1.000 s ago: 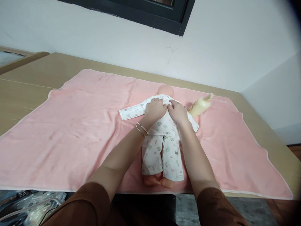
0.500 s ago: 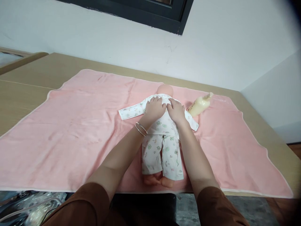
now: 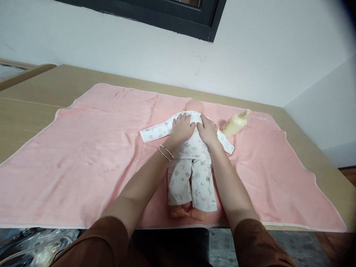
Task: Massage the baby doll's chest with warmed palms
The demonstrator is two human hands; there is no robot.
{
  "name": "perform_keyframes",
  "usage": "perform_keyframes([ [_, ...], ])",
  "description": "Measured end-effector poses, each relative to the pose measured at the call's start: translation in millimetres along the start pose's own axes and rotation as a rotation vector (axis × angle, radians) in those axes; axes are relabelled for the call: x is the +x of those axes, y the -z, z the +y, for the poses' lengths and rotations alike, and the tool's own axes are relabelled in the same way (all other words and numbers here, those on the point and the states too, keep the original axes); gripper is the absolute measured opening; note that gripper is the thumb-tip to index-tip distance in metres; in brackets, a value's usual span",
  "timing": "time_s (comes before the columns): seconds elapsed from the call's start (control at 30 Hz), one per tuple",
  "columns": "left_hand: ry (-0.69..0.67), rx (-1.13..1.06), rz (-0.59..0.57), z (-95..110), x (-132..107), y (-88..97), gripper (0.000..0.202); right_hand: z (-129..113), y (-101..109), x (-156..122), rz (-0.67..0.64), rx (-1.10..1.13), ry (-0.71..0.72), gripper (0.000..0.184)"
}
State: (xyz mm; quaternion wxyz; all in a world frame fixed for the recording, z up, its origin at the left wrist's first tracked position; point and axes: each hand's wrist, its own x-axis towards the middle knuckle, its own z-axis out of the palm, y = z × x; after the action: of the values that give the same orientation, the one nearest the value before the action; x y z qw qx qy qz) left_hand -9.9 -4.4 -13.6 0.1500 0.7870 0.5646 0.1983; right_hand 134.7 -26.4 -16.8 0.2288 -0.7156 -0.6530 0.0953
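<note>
A baby doll [image 3: 191,150] in a white printed top and trousers lies stretched out, its head at the far end and its bare feet toward me. Which way its face points, I cannot see. Flat on the left side of its upper body rests my left hand [image 3: 182,128], fingers extended, a bangle on the wrist. Beside it my right hand [image 3: 207,129] lies on the right side, also with extended fingers. The two thumbs nearly meet in the middle. Both hands hold nothing. A pale yellow pump bottle [image 3: 235,124] lies tilted by the doll's right-hand sleeve.
Under the doll a pink blanket [image 3: 83,148] covers much of the wooden table [image 3: 33,89]. Behind stands a white wall [image 3: 155,55] with a dark window frame [image 3: 205,29]. Plastic-wrapped items [image 3: 41,244] lie below the table edge at lower left.
The view has shifted very slightly. Both hands stay on the doll's upper body, with hardly any visible movement.
</note>
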Motion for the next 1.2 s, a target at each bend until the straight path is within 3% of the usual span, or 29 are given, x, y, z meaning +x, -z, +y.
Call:
perform_keyframes([
  [0.13,0.019,-0.029,-0.012,2.9,-1.1,2.0,0.059,-5.0,0.6,-4.0,0.078,0.010,0.001,0.072],
  [0.33,0.086,-0.132,0.049,10.8,-3.8,3.7,0.067,-11.3,1.2,-7.0,0.225,-0.027,0.171,0.067],
  [0.4,0.108,-0.176,0.107,11.3,-2.9,1.4,0.062,-11.0,-2.1,-6.3,0.203,-0.020,0.201,0.064],
  [0.53,0.134,-0.246,0.178,9.8,-0.5,-4.4,0.055,-9.1,-10.8,-5.8,0.037,-0.006,0.248,0.055],
  [0.7,0.126,-0.279,0.208,8.1,0.2,-8.2,0.052,-10.1,-12.8,-7.2,0.179,-0.034,0.207,0.059],
  [0.9,0.105,-0.271,0.217,5.1,2.6,-12.0,0.052,-11.1,-13.0,-6.9,0.050,-0.017,0.213,0.055],
  [1.1,0.095,-0.271,0.228,3.4,4.0,-12.5,0.052,-7.0,-17.8,-9.3,0.417,-0.045,0.150,0.064],
  [1.2,0.097,-0.279,0.235,3.8,3.1,-11.3,0.052,-7.7,-19.1,-8.4,0.332,-0.037,0.173,0.060],
])
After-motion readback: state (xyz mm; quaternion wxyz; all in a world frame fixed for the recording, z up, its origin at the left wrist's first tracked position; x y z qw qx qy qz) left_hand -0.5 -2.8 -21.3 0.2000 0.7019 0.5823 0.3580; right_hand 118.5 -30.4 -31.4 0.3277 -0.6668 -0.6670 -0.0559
